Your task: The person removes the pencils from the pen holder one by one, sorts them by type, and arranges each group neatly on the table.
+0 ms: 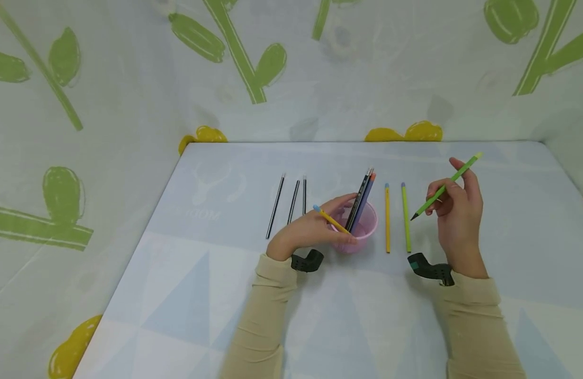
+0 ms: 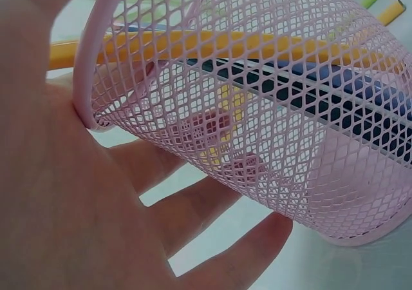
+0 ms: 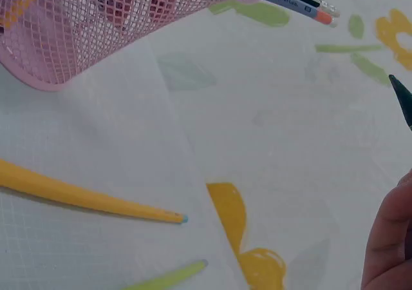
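A pink mesh pencil cup stands on the table, and my left hand grips it from the left. Its fingers curve round the mesh wall in the left wrist view, where the cup fills most of the picture. Inside lean a yellow pencil with a blue end, a blue pencil with an orange end and black pencils. To the right, my right hand holds a green pencil in the air, dark point down toward the left. The right wrist view catches only its tip.
Right of the cup lie a yellow pencil and a lime-green pencil, side by side. Three dark, thin pencils lie left of it, partly behind the left hand. A patterned wall sheet rises behind the table's back edge.
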The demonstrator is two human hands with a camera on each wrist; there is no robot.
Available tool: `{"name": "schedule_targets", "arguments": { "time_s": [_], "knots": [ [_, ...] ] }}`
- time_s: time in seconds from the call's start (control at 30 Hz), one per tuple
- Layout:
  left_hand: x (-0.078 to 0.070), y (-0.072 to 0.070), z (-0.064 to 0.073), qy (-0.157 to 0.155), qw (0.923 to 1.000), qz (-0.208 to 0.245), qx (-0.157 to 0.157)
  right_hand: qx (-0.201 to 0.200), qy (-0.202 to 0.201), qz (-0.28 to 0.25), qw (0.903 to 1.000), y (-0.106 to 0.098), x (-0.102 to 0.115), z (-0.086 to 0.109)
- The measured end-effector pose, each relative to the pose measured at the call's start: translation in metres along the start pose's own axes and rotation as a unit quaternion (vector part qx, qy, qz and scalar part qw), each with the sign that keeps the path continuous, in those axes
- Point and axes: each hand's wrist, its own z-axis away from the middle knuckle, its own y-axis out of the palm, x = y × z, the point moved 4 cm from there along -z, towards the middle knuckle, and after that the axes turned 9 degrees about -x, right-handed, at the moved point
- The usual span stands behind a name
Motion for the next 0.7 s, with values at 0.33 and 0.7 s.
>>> {"name": "schedule_targets", "arguments": {
  "time_s": [0.33, 0.7],
  "knots": [
    [-0.028, -0.004, 0.012, -0.004, 0.9999, 0.006, 0.010, 0.001, 0.073, 0.163, 0.9839, -0.020, -0.014, -0.003],
    [0.001, 0.002, -0.001, -0.003, 1.0000, -0.001, -0.001, 0.084, 0.165, 0.486, 0.8544, -0.054, -0.048, -0.007]
  ]
}}
